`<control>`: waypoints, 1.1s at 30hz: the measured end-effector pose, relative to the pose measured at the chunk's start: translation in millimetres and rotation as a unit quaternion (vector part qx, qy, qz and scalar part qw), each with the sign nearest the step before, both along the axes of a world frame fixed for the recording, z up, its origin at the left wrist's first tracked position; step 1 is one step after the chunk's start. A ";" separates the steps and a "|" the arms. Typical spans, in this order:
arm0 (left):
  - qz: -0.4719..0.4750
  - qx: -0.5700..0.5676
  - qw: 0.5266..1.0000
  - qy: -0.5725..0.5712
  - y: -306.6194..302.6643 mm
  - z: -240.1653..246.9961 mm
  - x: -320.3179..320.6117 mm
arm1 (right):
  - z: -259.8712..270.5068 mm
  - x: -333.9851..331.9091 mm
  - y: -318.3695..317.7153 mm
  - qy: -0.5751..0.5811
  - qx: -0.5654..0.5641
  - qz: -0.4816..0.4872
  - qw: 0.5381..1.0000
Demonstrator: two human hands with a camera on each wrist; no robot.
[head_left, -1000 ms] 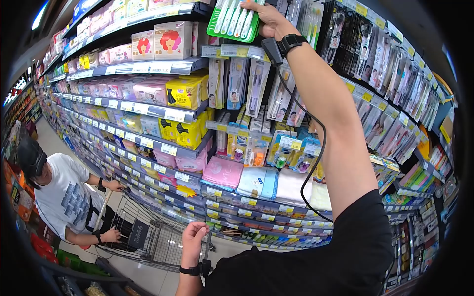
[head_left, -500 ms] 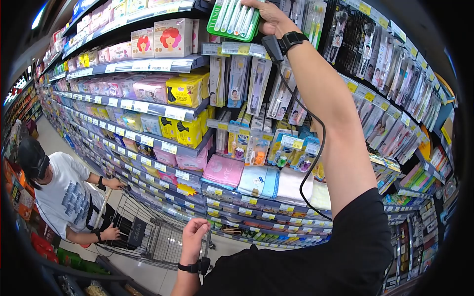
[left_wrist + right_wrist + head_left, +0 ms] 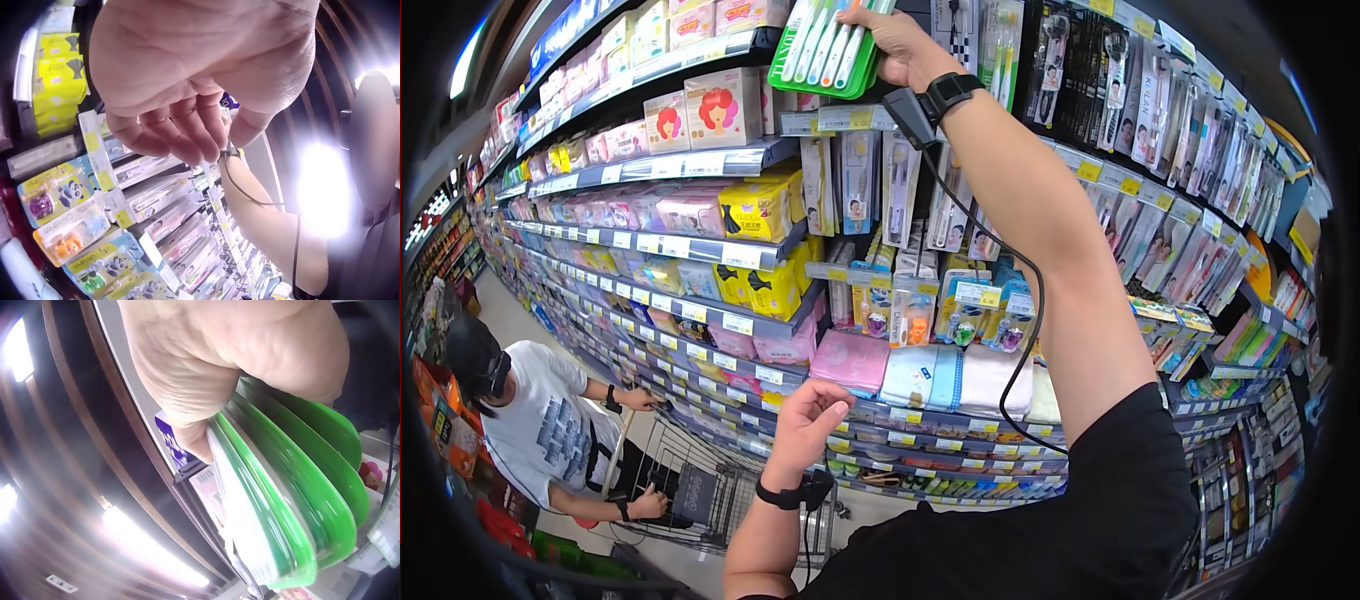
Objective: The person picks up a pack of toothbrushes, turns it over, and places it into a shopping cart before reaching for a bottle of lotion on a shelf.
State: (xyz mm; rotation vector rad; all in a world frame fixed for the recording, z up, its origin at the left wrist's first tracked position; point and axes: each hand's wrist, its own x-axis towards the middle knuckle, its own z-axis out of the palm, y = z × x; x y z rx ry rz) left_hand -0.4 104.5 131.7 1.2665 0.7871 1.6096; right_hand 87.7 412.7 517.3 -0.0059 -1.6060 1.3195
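Note:
High on the shelf front, my right hand grips a green-backed multipack of toothbrushes, the thumb over its front near the top edge. The right wrist view shows several green blister packs fanned one behind another under the palm, with the right hand covering their upper ends. My left hand is held up in front of the lower shelves, its fingers loosely bent and holding nothing. In the left wrist view the same left hand shows its palm, fingertips drooping in front of hanging packs.
Hanging toothbrush packs fill the rack around my right arm. Children's packs hang below, above folded towels. Boxed and bagged goods line the left shelves. A person in a white T-shirt stands by a shopping cart at lower left.
The left hand has risen and moved slightly right. The right hand and the toothbrush multipack have shifted left in the head view, along with the nearby shelves. The grip stays on.

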 end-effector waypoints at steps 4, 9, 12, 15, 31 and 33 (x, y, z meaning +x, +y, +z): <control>-0.015 -0.018 1.000 -0.015 13.3 -13.9 9.7 | 5.1 -4.9 -1.2 0.007 -0.003 0.010 1.000; -0.017 -0.037 0.999 -0.030 18.5 -15.8 10.4 | -0.6 -9.7 0.7 0.027 0.006 0.024 0.999; -0.003 -0.030 0.999 -0.016 26.4 -14.0 11.0 | -6.4 -11.7 12.6 0.022 0.022 0.019 0.999; -0.027 -0.002 0.999 -0.023 42.3 4.5 10.7 | -6.3 -7.5 15.1 0.004 0.029 0.018 0.999; 0.087 0.252 0.942 -0.203 202.4 291.9 -29.6 | 1.7 -7.1 -10.8 -0.002 -0.029 0.041 0.999; -0.021 0.287 0.921 -0.261 220.8 304.5 -30.9 | 0.7 -6.7 -12.8 -0.001 -0.008 0.041 0.999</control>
